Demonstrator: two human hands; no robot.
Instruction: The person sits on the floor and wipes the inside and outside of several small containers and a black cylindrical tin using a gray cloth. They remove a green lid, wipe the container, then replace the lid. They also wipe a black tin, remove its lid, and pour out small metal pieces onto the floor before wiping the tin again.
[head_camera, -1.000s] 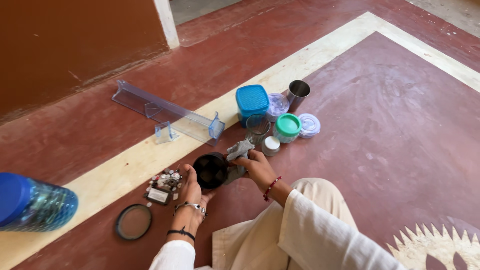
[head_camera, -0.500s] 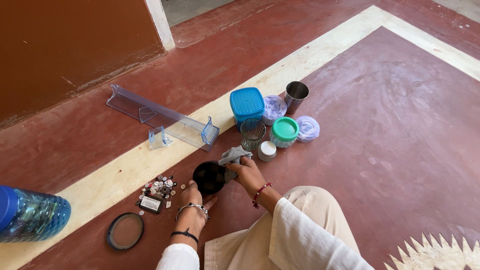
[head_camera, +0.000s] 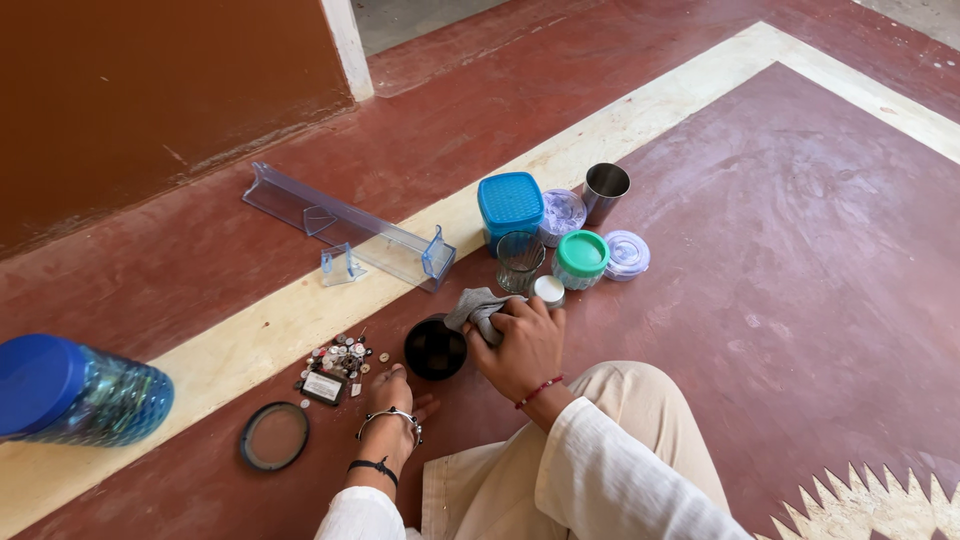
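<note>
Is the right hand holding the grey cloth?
Yes, the right hand grips the grey cloth bunched at its fingers, right beside the black round container.

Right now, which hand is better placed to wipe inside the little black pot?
Probably the right hand. It already grips the grey cloth, which lies at the rim of the black pot. The left hand holds nothing and rests on the floor just below the pot, well placed to steady it.
</note>
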